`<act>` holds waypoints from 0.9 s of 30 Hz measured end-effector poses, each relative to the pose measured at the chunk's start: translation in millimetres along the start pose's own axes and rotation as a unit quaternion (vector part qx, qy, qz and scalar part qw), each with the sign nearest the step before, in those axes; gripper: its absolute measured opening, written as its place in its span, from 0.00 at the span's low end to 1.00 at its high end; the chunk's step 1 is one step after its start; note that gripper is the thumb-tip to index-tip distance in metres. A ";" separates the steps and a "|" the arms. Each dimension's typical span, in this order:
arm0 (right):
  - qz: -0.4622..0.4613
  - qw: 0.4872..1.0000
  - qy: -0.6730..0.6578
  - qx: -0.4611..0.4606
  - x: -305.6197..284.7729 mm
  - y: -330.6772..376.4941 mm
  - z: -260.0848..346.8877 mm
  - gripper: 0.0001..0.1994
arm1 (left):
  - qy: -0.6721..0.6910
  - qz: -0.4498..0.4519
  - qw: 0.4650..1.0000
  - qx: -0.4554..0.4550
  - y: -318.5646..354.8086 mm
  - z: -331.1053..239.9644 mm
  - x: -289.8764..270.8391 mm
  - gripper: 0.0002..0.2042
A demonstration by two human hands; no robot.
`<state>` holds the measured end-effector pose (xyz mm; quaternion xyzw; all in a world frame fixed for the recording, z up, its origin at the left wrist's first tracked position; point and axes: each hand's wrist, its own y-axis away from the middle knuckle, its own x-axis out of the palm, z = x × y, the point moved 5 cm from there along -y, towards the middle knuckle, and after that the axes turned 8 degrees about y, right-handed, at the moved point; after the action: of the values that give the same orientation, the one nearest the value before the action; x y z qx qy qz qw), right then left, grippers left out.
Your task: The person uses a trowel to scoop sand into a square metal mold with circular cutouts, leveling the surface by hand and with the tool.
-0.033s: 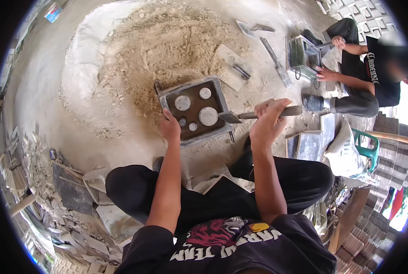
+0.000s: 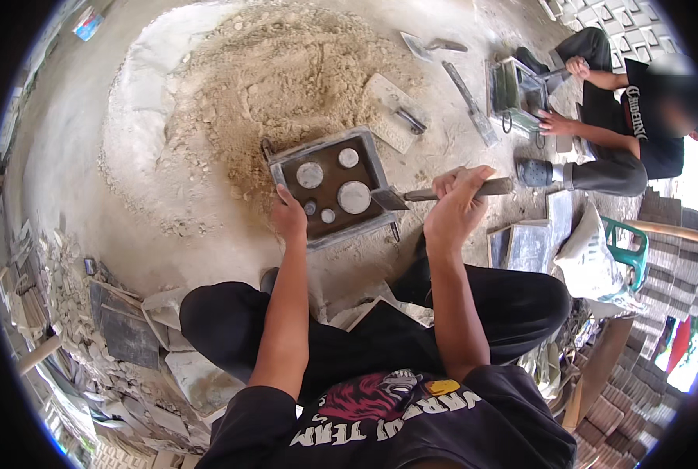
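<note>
A rectangular metal moulding frame (image 2: 321, 145) lies on the ground before me, with dark packed sand inside. Several pale round discs (image 2: 355, 198), large and small, sit in the sand. My left hand (image 2: 289, 217) is closed on the frame's left side, thumb over the rim. In my right hand (image 2: 460, 205) is the wooden handle of a trowel (image 2: 421, 195). Its flat blade rests across the frame's right rim, close to the largest disc, and part of the handle is hidden by my fingers.
Beyond the frame spreads a heap of brown sand (image 2: 286, 74). A float board (image 2: 386, 94), a flat bar (image 2: 470, 103) and another trowel (image 2: 417, 47) lie to its right. At the far right a co-worker (image 2: 611, 133) handles a similar box (image 2: 505, 90). Rubble (image 2: 71, 289) lines the left.
</note>
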<state>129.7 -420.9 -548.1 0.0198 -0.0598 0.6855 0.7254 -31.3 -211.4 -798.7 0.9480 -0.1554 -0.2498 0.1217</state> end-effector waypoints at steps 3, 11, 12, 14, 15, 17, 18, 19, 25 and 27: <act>-0.013 1.000 0.020 -0.012 0.2 1.1 -3.7 0.24 | -0.046 -0.020 0.999 -0.011 -3.6 5.6 2.8 0.36; -0.002 0.998 0.047 -0.044 -10.6 0.8 -29.1 0.23 | -0.037 -0.021 0.999 0.016 2.1 -2.1 2.8 0.35; 0.007 0.997 0.055 -0.047 -9.6 5.2 -34.6 0.23 | -0.035 -0.027 0.999 0.021 -0.1 -0.6 1.6 0.36; 0.036 0.995 0.064 -0.073 -10.4 14.5 -52.8 0.23 | -0.041 -0.034 0.998 0.012 -3.9 3.1 -0.5 0.37; 0.068 0.989 0.103 -0.083 -15.7 17.0 -79.4 0.23 | -0.045 -0.031 0.998 0.008 -2.2 3.2 2.8 0.38; 0.130 0.969 0.189 -0.095 -31.8 22.5 -130.8 0.25 | -0.070 -0.024 0.997 -0.026 8.5 -6.3 6.6 0.40; 0.157 0.970 0.173 -0.067 -27.9 22.9 -130.5 0.26 | -0.081 -0.029 0.995 -0.043 8.4 -8.9 4.4 0.41; 0.183 0.970 0.157 -0.039 -26.7 23.4 -128.6 0.27 | -0.083 -0.031 0.995 -0.044 8.3 -8.7 4.1 0.42; 0.167 0.978 0.075 -0.098 -26.0 27.8 -104.8 0.29 | -0.093 -0.027 0.994 -0.048 11.7 -13.4 0.4 0.44; 0.135 0.967 0.137 -0.165 -29.4 38.7 -117.1 0.28 | -0.108 -0.034 0.992 -0.061 10.4 -8.4 1.1 0.44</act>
<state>96.6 -434.8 -669.7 -0.2024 -0.0744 0.7541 0.6204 -28.5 -220.1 -788.9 0.9110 -0.1199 -0.3635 0.1537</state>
